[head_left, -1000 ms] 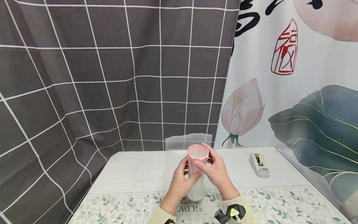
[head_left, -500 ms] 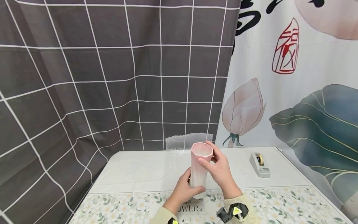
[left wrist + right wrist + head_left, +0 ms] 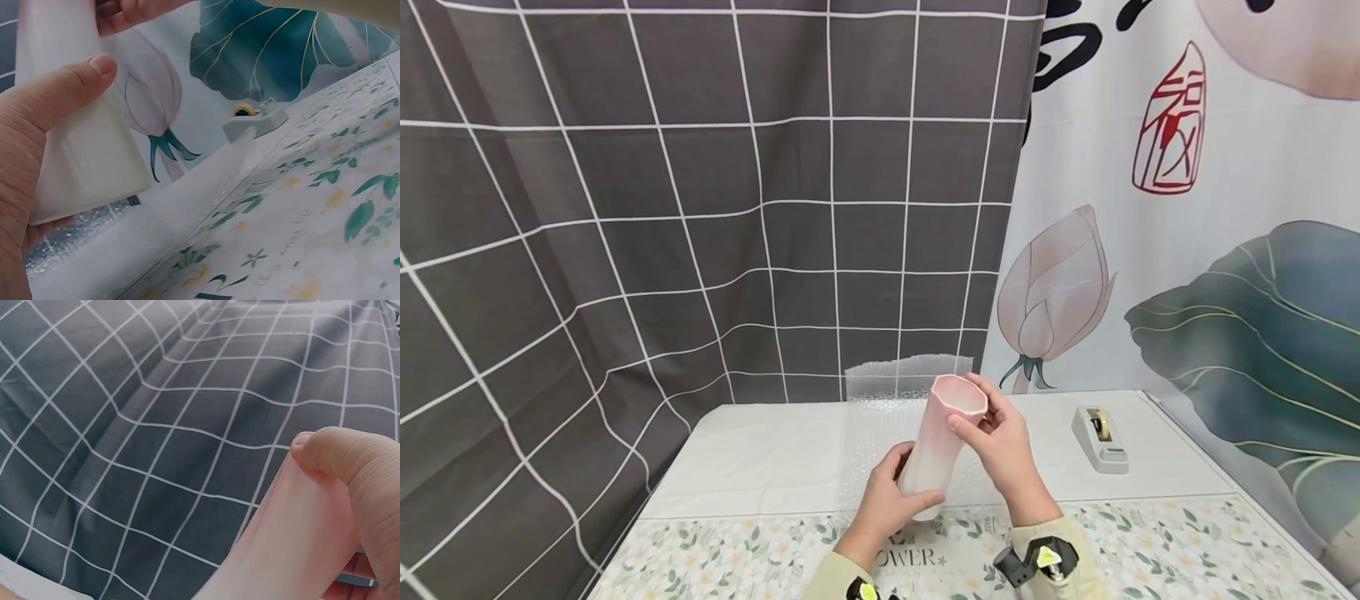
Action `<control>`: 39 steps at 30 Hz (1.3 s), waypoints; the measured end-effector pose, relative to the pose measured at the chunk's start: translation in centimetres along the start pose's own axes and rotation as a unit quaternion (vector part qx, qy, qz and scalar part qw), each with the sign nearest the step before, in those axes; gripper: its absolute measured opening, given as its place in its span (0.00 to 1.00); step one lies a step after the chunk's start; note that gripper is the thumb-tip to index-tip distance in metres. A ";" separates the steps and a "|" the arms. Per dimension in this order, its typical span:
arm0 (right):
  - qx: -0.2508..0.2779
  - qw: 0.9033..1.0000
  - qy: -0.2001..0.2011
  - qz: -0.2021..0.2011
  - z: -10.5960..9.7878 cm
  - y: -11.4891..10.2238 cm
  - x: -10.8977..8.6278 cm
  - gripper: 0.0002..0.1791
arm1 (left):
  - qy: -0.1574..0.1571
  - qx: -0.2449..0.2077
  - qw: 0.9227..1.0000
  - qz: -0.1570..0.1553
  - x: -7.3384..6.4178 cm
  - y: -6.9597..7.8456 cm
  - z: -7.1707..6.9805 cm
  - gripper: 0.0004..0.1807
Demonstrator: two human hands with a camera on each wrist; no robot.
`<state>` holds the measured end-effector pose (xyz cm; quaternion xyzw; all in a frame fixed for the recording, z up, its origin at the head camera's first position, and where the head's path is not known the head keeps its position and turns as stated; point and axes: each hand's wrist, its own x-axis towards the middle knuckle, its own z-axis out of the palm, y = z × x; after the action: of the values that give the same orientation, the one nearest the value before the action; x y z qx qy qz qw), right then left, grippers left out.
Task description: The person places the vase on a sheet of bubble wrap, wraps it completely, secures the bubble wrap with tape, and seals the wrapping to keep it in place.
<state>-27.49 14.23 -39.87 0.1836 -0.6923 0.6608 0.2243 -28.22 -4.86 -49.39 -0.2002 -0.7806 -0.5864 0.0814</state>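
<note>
A tall faceted vase (image 3: 934, 446), pink at the rim and fading to white at the base, is held in both hands in the head view. It leans with its mouth to the right. My left hand (image 3: 883, 504) grips the lower part, thumb across the front. Near the rim, my right hand (image 3: 1003, 442) holds the upper part, thumb on the near side. In the left wrist view, the white base of the vase (image 3: 94, 156) hangs above the table. The right wrist view shows the right thumb (image 3: 337, 450) pressed on the pink end.
A sheet of bubble wrap (image 3: 872, 442) lies behind the vase, its far end up against the grey checked curtain (image 3: 790, 250). To the right stands a tape dispenser (image 3: 1101, 442). A floral mat (image 3: 722, 550) covers the table's near part.
The left hand has slid down the vase to its lower part. The vase has gone from nearly upright to tilted, its rim moving right and slightly up with the right hand.
</note>
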 end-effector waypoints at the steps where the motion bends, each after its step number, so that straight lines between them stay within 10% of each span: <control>1: 0.004 1.000 0.004 0.005 -0.1 0.0 0.1 0.35 | 0.004 0.003 1.000 0.003 0.1 -0.1 -0.2 0.39; 12: 0.044 0.998 0.006 0.046 -1.2 1.1 0.5 0.32 | 0.064 0.035 0.997 0.017 0.3 -0.4 -2.1 0.37; 25: 0.046 0.996 -0.057 0.042 -2.9 4.3 0.8 0.33 | 0.103 0.139 0.976 0.136 0.7 -0.6 -4.2 0.37; 39: 0.053 0.991 -0.114 0.037 -3.8 7.3 0.7 0.33 | 0.120 0.315 0.886 0.318 1.4 -1.4 -5.9 0.37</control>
<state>-31.85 18.47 -45.49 0.2438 -0.6838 0.6791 0.1089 -30.72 -10.45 -48.40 -0.3294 -0.8033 -0.2719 0.4151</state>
